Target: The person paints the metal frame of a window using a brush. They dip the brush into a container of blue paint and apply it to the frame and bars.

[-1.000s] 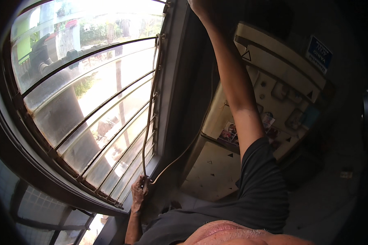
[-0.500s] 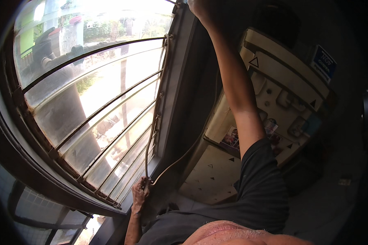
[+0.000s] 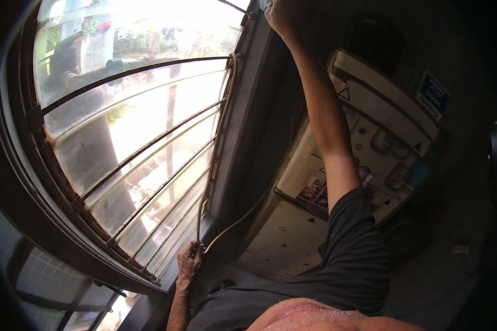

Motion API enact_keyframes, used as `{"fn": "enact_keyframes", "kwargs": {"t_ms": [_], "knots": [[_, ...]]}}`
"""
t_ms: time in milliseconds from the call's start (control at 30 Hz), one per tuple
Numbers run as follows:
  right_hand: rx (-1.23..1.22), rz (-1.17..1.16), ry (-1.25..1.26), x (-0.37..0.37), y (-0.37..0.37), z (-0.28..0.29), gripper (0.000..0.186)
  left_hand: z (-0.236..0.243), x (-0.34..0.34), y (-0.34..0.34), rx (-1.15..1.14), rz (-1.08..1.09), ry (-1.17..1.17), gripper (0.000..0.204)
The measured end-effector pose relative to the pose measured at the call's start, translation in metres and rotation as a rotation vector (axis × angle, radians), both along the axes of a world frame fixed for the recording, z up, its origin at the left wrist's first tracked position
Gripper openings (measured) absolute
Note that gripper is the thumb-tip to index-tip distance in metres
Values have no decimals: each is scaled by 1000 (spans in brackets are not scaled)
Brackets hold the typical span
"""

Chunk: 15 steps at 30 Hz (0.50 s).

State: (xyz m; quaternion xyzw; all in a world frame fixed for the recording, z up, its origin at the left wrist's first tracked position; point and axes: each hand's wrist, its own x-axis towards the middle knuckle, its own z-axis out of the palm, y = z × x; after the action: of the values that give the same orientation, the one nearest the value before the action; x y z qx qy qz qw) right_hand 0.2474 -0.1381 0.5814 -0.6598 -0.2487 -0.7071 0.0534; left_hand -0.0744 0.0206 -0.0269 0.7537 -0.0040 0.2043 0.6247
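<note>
Fingers of left hand (image 3: 188, 260) clench a cord (image 3: 215, 165) beside the barred window (image 3: 132, 143); right hand (image 3: 277, 14) unclear overhead.

**Count of things in view**

Two hands are seen: the left hand (image 3: 188, 259) at seven o'clock, the right hand (image 3: 279, 14) at twelve. One cord (image 3: 215, 165) is counted, one barred window (image 3: 132, 149) at ten o'clock, and one pale refrigerator (image 3: 381, 143) at three o'clock.

Backlit shot, heavy fisheye.
Daylight is blowing out the upper window (image 3: 138, 83); the room on the right is sinking into deep shadow, straight bars are bending toward the rim, and the corners are vignetting to black.
</note>
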Motion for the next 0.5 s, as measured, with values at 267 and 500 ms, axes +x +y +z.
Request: {"fn": "enact_keyframes", "kwargs": {"t_ms": [267, 500], "knots": [[77, 101, -223, 5, 1, 13, 10, -2, -1, 9, -38, 27, 29, 8], [42, 54, 4, 36, -14, -20, 15, -5, 4, 2, -14, -31, -7, 7]]}}
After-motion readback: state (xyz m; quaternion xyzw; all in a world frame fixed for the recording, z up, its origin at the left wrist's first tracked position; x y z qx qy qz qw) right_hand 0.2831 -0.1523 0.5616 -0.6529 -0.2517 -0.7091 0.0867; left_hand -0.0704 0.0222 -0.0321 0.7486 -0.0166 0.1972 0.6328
